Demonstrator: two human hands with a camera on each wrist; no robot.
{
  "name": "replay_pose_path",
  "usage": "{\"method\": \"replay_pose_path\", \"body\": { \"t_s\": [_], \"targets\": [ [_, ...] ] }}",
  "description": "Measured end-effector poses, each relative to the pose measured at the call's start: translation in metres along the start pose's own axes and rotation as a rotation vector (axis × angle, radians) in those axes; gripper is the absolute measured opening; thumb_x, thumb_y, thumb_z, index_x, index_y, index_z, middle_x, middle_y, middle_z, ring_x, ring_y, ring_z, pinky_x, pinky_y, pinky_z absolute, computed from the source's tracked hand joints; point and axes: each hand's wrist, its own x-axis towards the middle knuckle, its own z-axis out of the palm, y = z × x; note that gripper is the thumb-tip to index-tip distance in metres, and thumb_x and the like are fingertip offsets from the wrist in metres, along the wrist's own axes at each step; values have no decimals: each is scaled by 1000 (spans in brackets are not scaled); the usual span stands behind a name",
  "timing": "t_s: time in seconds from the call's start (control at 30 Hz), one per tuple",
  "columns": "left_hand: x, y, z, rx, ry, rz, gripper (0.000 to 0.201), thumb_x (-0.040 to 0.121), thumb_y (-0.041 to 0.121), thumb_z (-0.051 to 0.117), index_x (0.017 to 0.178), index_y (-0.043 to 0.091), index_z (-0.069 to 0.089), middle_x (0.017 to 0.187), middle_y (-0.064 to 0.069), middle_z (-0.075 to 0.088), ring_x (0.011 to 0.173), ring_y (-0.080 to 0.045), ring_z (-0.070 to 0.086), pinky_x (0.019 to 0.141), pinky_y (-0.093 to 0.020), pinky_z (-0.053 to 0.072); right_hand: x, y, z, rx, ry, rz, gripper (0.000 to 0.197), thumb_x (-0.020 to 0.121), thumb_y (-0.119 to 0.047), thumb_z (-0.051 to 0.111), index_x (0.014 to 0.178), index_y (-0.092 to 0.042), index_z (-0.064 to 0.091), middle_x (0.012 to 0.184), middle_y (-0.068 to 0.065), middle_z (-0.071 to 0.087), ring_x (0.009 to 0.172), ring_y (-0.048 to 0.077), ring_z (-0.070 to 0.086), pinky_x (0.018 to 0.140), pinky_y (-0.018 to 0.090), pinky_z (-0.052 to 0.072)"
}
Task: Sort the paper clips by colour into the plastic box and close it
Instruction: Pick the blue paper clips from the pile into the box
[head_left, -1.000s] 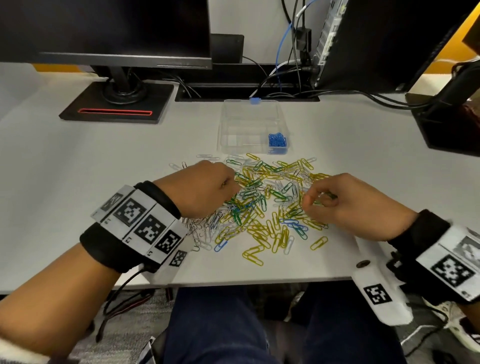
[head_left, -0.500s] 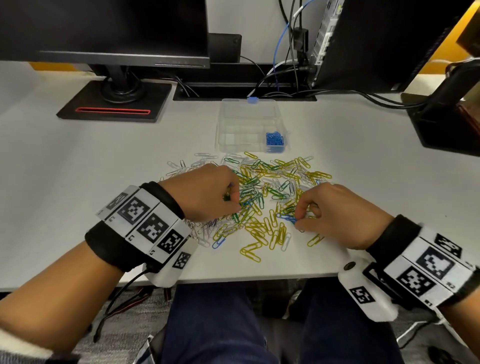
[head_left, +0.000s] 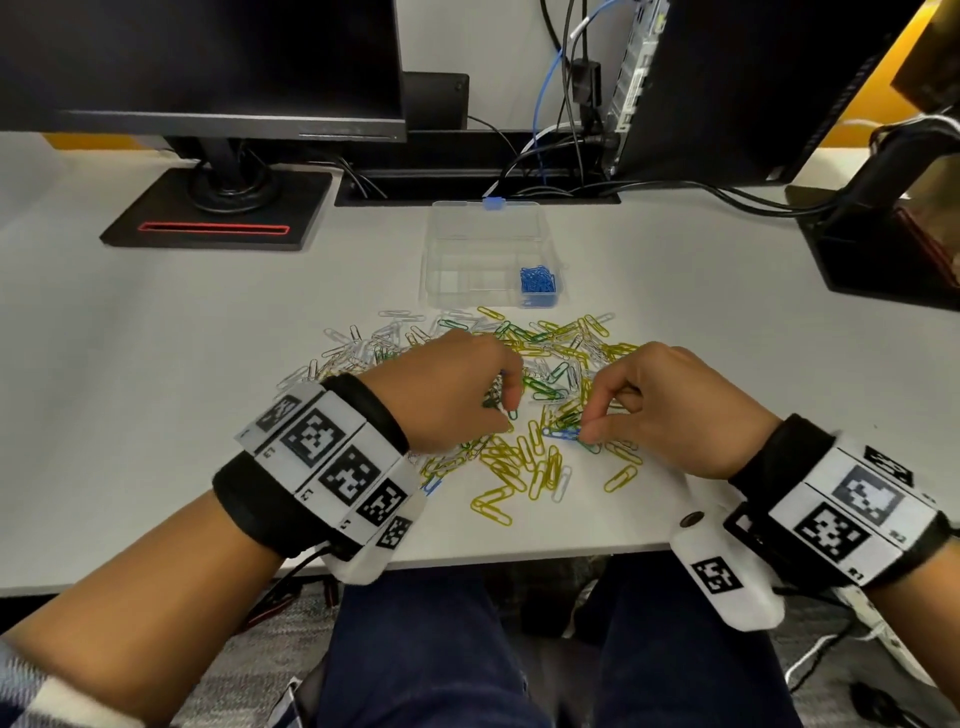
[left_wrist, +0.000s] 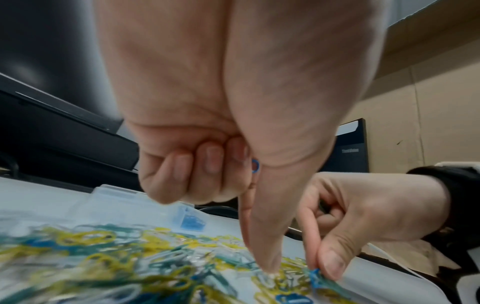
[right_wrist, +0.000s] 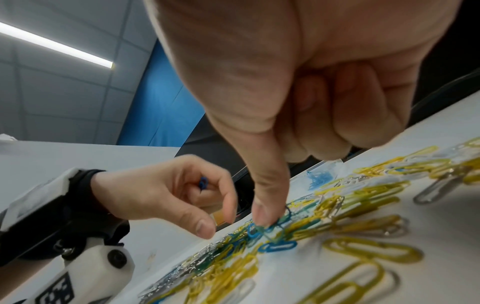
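Observation:
A loose pile of yellow, green, blue and silver paper clips (head_left: 524, 457) lies on the white desk in front of me. Behind it stands the clear plastic box (head_left: 483, 228), lid open, with blue clips (head_left: 538, 283) in its front right compartment. My left hand (head_left: 506, 405) hovers over the pile's middle. Its curled fingers hold a blue clip (left_wrist: 255, 165) against the palm, while thumb and index reach down to the clips. My right hand (head_left: 587, 426) pinches another blue clip (head_left: 561, 434) between thumb and index at the pile's near side.
A monitor stand (head_left: 218, 208) sits at the back left, a second monitor (head_left: 753, 88) and cables at the back right, and a black holder (head_left: 883, 234) at the far right. The desk's front edge (head_left: 519, 558) lies just below the pile.
My right hand has moved left and toward me over the pile and now pinches a blue clip. My left hand has shifted right, closer to the right hand.

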Motion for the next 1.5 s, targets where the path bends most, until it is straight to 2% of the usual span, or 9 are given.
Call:
{"method": "replay_pose_path", "body": {
  "t_s": [0.07, 0.2, 0.33, 0.73, 0.9, 1.03, 1.23, 1.33, 1.5],
  "targets": [
    [7, 9, 2, 18, -13, 34, 12, 86, 27, 69, 96, 25, 64, 74, 14, 41, 69, 3, 37, 54, -15, 24, 0, 0, 1, 5, 19, -4, 13, 76, -22, 81, 65, -23, 73, 42, -20, 44, 50, 2, 43, 52, 13, 33],
    [21, 22, 11, 46, -37, 70, 17, 84, 27, 71, 98, 20, 66, 75, 17, 38, 79, -7, 38, 59, -24, 23, 0, 2, 3, -37, 26, -2, 13, 76, -20, 80, 67, -24, 73, 50, -35, 47, 61, -11, 47, 58, 9, 36],
    [31, 28, 17, 51, -57, 100, 11, 85, 24, 70, 90, 16, 65, 70, 15, 40, 80, -10, 41, 65, -23, 29, -1, 5, 2, -103, 25, -37, 7, 82, -17, 74, 76, -19, 75, 43, -9, 41, 58, -8, 47, 54, 12, 35],
    [40, 31, 18, 103, -38, 107, 4, 88, 17, 63, 92, 18, 63, 84, 4, 49, 98, -16, 49, 69, -24, 31, -2, 8, -6, -132, 96, -94, 13, 86, -16, 69, 77, -26, 69, 46, -9, 32, 53, 0, 47, 53, 14, 34],
    [41, 33, 21, 82, -74, 99, 18, 84, 32, 71, 89, 15, 67, 85, 5, 50, 87, -13, 45, 68, -25, 34, -3, 8, -9, -175, 110, -86, 13, 86, -19, 68, 79, -29, 65, 48, -8, 33, 55, 0, 47, 51, 19, 33],
    [44, 34, 23, 97, -75, 112, 17, 86, 28, 70, 90, 12, 69, 89, 3, 56, 85, -9, 42, 67, -24, 32, -5, 7, -9, -222, 136, -83, 14, 86, -19, 66, 80, -30, 62, 50, -8, 33, 50, 8, 41, 55, 25, 33],
    [47, 33, 20, 100, -114, 124, 7, 89, 20, 63, 87, 13, 65, 72, 11, 43, 80, -12, 46, 59, -22, 34, -7, 8, -12, -258, 185, -74, 14, 87, -22, 66, 81, -31, 57, 50, -7, 35, 50, 7, 35, 55, 28, 30],
    [47, 29, 17, 53, -115, 130, 10, 89, 17, 61, 83, 10, 67, 67, 11, 49, 65, -6, 46, 50, -10, 31, -7, 10, -14, -278, 196, -59, 18, 86, -23, 65, 80, -34, 53, 49, -7, 35, 50, 7, 37, 57, 29, 32],
    [42, 24, 1, -37, -79, 48, 17, 95, 25, 51, 94, 13, 63, 67, 11, 48, 61, -6, 45, 50, -12, 32, -8, 12, -15, -131, 167, -14, 8, 85, -25, 56, 81, -25, 49, 45, -6, 37, 47, 10, 40, 50, 28, 33]
  ]
}}
